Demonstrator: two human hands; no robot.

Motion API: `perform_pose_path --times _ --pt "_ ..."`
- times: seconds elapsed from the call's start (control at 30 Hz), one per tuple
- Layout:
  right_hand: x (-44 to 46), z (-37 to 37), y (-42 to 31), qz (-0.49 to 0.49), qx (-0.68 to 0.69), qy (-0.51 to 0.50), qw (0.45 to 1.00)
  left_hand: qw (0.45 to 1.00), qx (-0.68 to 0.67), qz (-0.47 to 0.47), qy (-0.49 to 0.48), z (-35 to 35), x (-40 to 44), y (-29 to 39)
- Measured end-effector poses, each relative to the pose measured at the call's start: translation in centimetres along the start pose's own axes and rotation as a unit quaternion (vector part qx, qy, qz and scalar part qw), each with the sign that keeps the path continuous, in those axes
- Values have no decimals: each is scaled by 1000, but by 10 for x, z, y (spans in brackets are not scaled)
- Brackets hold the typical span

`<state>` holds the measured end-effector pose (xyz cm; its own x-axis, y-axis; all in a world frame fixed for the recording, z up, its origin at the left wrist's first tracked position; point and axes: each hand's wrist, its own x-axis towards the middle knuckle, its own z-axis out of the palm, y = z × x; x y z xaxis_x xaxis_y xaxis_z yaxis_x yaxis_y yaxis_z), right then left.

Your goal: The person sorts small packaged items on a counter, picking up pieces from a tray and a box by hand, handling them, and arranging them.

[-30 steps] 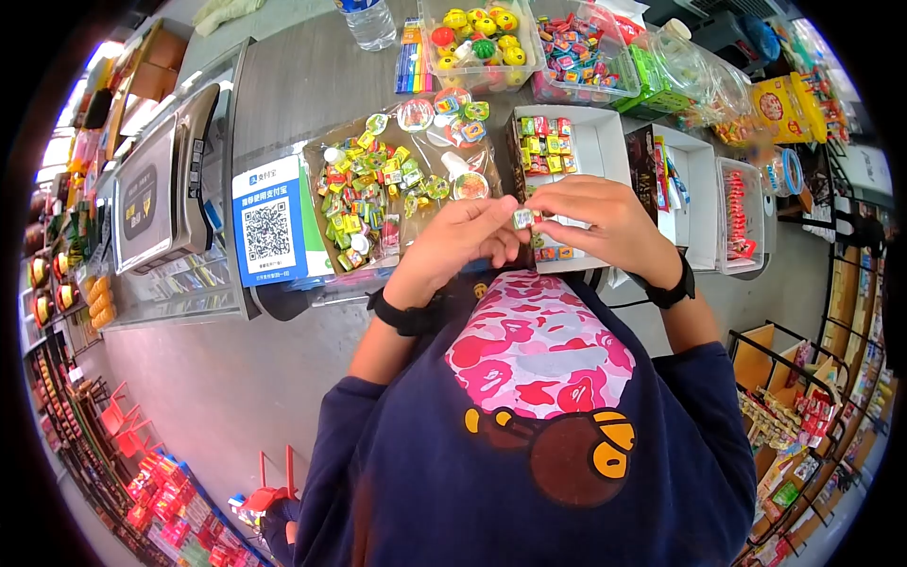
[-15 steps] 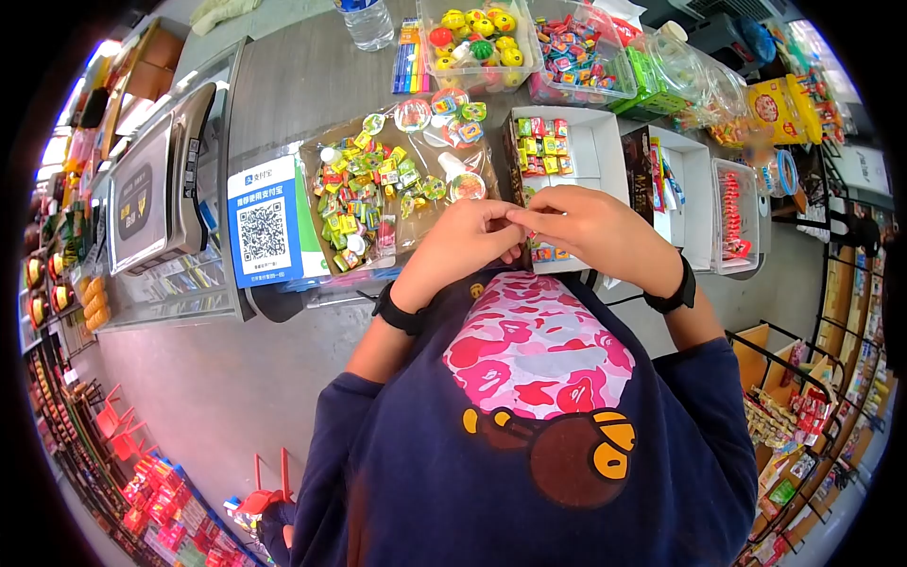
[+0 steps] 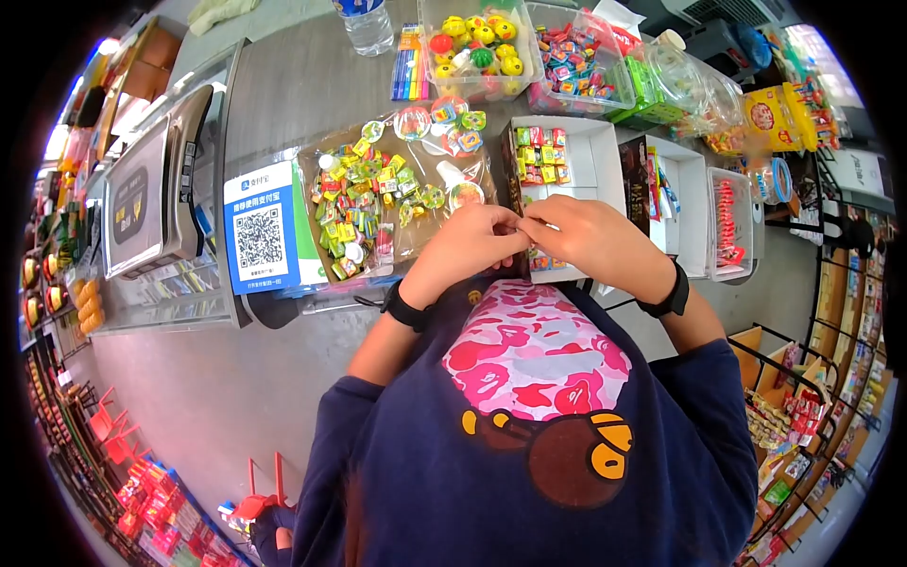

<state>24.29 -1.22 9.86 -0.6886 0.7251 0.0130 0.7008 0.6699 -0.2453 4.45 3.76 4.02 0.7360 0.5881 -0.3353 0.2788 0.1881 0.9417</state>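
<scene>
Drawn closer together since a second earlier, the person's bare left hand [image 3: 470,238] and right hand [image 3: 590,236] met fingertip to fingertip over the near left edge of an open white cardboard box [image 3: 595,156]. Their fingers were curled inward; how tightly they closed, and whether they held the small pale cube seen before, could not be told. Small red, yellow and green wrapped sweets [image 3: 541,156] sat in rows inside the box, left of its bare white floor. Leftward lay a loose heap of yellow-green wrapped sweets [image 3: 354,203].
</scene>
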Motion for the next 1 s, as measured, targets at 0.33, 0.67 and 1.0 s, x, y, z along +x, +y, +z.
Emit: perform_pose_path --times 0.33,0.67,1.0 --pt "-2 -3 16 -3 102 73 992 994 -93 24 -49 -6 5 -5" --pt "11 -1 18 28 208 132 969 921 -371 -12 -117 -17 3 -17" --pt "11 3 11 113 182 118 970 958 -286 8 -32 -2 4 -19"
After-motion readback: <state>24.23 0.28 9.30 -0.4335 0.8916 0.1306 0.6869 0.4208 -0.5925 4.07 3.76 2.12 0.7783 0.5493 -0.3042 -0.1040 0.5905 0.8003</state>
